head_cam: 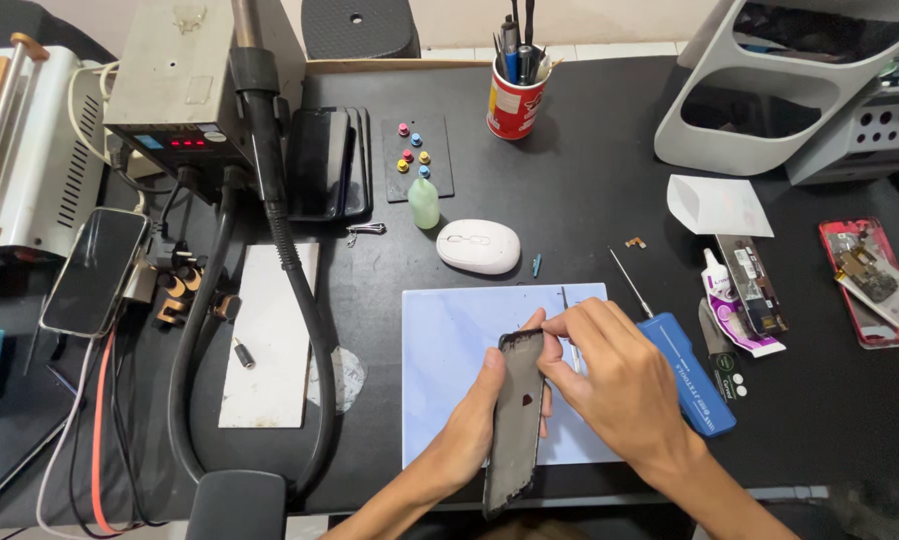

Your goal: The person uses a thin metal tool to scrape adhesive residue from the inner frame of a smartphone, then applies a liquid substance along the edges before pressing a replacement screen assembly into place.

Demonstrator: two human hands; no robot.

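Observation:
My left hand [470, 425] grips a dark phone frame [517, 420] by its left edge, holding it edge-up above a pale blue work mat [450, 330]. My right hand [620, 385] rests against the frame's right side near the top and pinches a thin metal tool [567, 305] whose tip points up past my fingers. A small red mark shows on the frame's inner face.
A blue electric screwdriver [692, 380] lies right of the mat, a white mouse [479, 246] behind it. A red pen cup [515, 100], small green bottle [424, 202], hot-air station with black hose [270, 180], glue tube [715, 275] and opened red phone [870, 280] stand around.

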